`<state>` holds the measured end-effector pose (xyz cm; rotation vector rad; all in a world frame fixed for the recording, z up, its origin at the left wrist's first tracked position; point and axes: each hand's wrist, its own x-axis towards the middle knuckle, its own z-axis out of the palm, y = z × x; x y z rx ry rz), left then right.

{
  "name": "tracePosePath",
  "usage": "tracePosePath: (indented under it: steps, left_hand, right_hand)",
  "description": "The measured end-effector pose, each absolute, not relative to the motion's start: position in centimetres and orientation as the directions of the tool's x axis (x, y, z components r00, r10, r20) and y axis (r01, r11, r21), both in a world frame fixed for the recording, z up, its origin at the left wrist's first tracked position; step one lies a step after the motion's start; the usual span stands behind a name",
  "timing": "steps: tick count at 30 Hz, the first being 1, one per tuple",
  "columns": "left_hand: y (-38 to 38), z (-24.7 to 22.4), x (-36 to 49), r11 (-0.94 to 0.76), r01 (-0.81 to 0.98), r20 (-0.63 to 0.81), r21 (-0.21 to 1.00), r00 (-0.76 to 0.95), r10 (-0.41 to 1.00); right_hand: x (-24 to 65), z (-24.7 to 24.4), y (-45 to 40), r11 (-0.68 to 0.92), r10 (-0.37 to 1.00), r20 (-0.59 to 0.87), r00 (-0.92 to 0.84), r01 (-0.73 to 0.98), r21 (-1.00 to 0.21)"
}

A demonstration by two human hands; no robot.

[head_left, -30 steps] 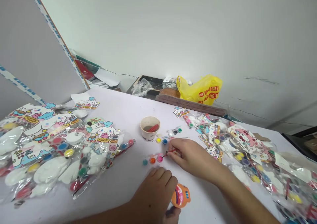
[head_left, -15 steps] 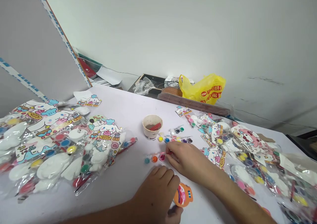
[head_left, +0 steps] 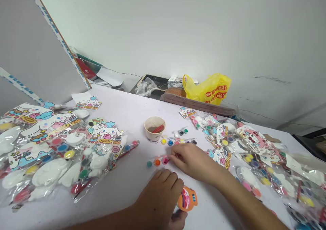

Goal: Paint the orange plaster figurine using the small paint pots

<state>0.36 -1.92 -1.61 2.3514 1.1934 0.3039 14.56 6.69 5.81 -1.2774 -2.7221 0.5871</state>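
My left hand (head_left: pixel 163 196) is closed around the edge of an orange painted plaster figure (head_left: pixel 187 198) with pink, white, purple and blue areas, low in the view. My right hand (head_left: pixel 187 162) is pinched just beside an open paint pot of pink (head_left: pixel 165 159). What its fingertips hold, if anything, is hidden. Orange (head_left: pixel 157 162) and teal (head_left: pixel 149 164) paint pots sit to the left in the same strip. Beyond the right hand lie more small paint pots (head_left: pixel 169 142). A paper cup (head_left: pixel 153 135) with murky water and red sticks stands behind them.
Clear bags of white plaster pieces, paint pots and cartoon cards (head_left: pixel 51 169) cover the table's left side; similar bags (head_left: pixel 254 169) cover the right. A yellow plastic bag (head_left: pixel 210 89) and a dark tray (head_left: pixel 158 82) lie past the far edge, before the wall.
My right hand has shifted very slightly beside the pink pot. The left hand keeps its hold on the orange plaster figure. The whole view has moved a little.
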Motion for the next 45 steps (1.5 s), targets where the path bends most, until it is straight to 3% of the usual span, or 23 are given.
tracePosePath:
  steps: [11, 23, 35, 45]
  left_hand:
    - [-2.2, -1.4, 0.3, -0.494, 0.681, 0.006, 0.54, 0.584, 0.812]
    - [-2.2, -1.1, 0.1, -0.505, 0.692, 0.026, 0.515, 0.577, 0.817]
    - [-2.2, -1.2, 0.2, -0.506, 0.702, 0.058, 0.501, 0.556, 0.829]
    - [-2.3, -0.9, 0.2, -0.493, 0.715, 0.032, 0.495, 0.552, 0.833]
  right_hand:
    - [14.9, 6.1, 6.8, 0.574, 0.773, -0.063, -0.631, 0.739, -0.354]
    - [13.8, 5.5, 5.9, 0.639, 0.759, -0.031, -0.65, 0.753, -0.156]
    - [13.9, 5.2, 6.2, 0.618, 0.763, -0.076, -0.642, 0.759, -0.205]
    - [14.5, 5.2, 6.5, 0.607, 0.751, -0.054, -0.658, 0.72, -0.335]
